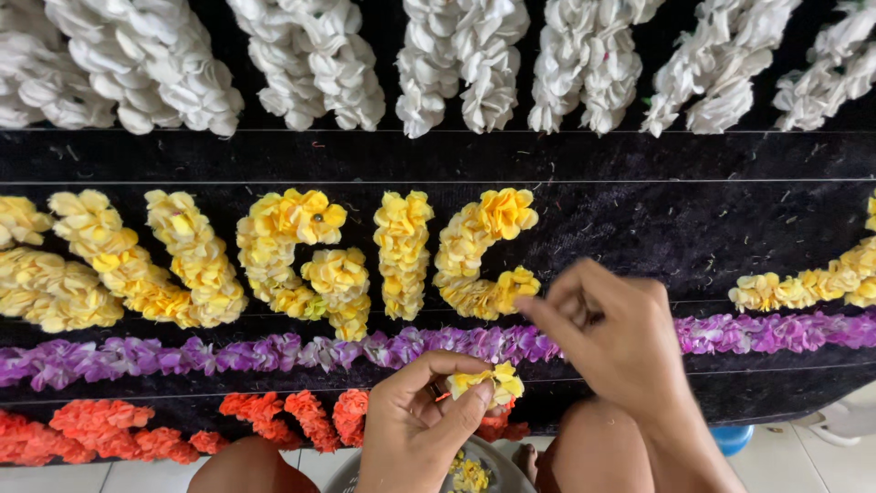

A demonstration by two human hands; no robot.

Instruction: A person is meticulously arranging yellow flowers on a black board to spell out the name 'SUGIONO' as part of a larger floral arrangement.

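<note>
A small bunch of yellow petals (485,382) is pinched between the thumb and fingers of the left hand (415,424), just below the purple flower line (274,351) that runs across the black board (639,219). The petals are held up and kept tight, likely so they do not fall apart. The right hand (620,342) is raised to the right of the petals and in front of the purple line, with its fingertips (547,310) pressed together near the end of the last yellow flower shape (479,256). Something tiny may be gripped there, but it cannot be told what, as the hand is blurred. Above the purple line, yellow flower shapes are pinned in a row, and white flower bunches (456,55) are set higher still. Below the purple line, orange flowers (109,429) are laid along the bottom edge. A bowl (474,473) with more yellow petals is kept under the left hand, close by so it is easy to reach.
</note>
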